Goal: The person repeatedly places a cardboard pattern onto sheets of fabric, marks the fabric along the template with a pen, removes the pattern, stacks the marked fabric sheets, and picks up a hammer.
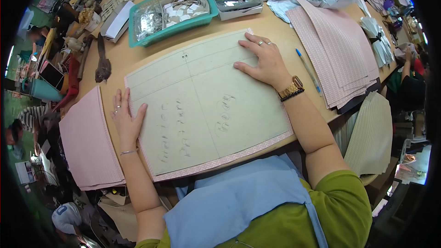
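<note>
A pale green template sheet (202, 105) with pencil lines and handwriting lies flat on a slightly larger pink patterned sheet (229, 157), whose edge shows along the front and sides. My left hand (126, 118) rests at the template's left edge, thumb and fingers spread. On the upper right part of the template lies my right hand (265, 62), fingers apart, with nothing held. A blue pen (308, 71) lies on the table to the right of that hand.
Pink sheets are stacked at left (89, 142) and right (337, 50). Behind the template stand a teal basket (213, 4) of small pieces and a grey box (234, 14). Scissors (102, 59) lie at the upper left. Other people are at the left and right edges.
</note>
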Available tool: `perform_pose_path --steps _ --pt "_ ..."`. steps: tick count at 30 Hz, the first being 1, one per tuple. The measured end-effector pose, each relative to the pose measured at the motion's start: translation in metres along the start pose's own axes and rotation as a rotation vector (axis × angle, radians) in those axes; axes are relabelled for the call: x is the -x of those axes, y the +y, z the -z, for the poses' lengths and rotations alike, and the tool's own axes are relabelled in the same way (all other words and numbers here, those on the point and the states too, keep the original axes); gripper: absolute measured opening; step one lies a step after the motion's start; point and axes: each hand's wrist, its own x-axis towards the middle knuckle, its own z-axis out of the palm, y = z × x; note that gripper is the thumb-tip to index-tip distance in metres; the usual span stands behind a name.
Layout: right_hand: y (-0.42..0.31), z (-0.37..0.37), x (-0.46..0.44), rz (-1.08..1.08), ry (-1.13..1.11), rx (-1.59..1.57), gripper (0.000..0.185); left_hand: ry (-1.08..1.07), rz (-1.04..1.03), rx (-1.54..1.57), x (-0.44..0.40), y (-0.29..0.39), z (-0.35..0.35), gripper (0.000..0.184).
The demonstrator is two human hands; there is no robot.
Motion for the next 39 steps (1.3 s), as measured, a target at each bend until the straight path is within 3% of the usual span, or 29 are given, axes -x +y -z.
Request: perform_pose_path --steps 13,18,21,24,29,34,38,39 --pt "-0.002 0.000 -0.002 0.009 0.014 0.045 0.058 -0.007 -0.031 -0.041 0.001 -0.004 0.000 0.076" --pt "-0.006 0.000 -0.005 0.030 -0.006 0.083 0.055 0.055 -0.243 -0.068 -0.001 0.013 0.018 0.072" --pt "-0.007 0.000 -0.007 0.064 -0.016 0.091 0.054 -0.213 -0.320 -0.136 -0.012 0.017 0.023 0.065" --pt "-0.009 0.001 -0.008 0.067 -0.018 0.096 0.054 -0.267 -0.247 -0.206 -0.013 0.038 0.035 0.075" --pt "-0.004 0.008 -0.004 0.099 -0.033 0.075 0.053 -0.486 -0.173 -0.254 -0.016 0.065 0.057 0.108" --pt "0.016 0.067 0.037 -0.145 0.084 0.251 0.036 -0.531 -0.164 -0.190 -0.021 0.065 0.045 0.124" --pt "0.033 0.099 0.082 -0.524 -0.076 0.422 0.027 -0.510 -0.185 -0.225 -0.021 0.066 0.043 0.124" --pt "0.044 0.102 0.088 -0.485 -0.071 0.435 0.027 -0.498 -0.206 -0.240 -0.022 0.066 0.042 0.122"
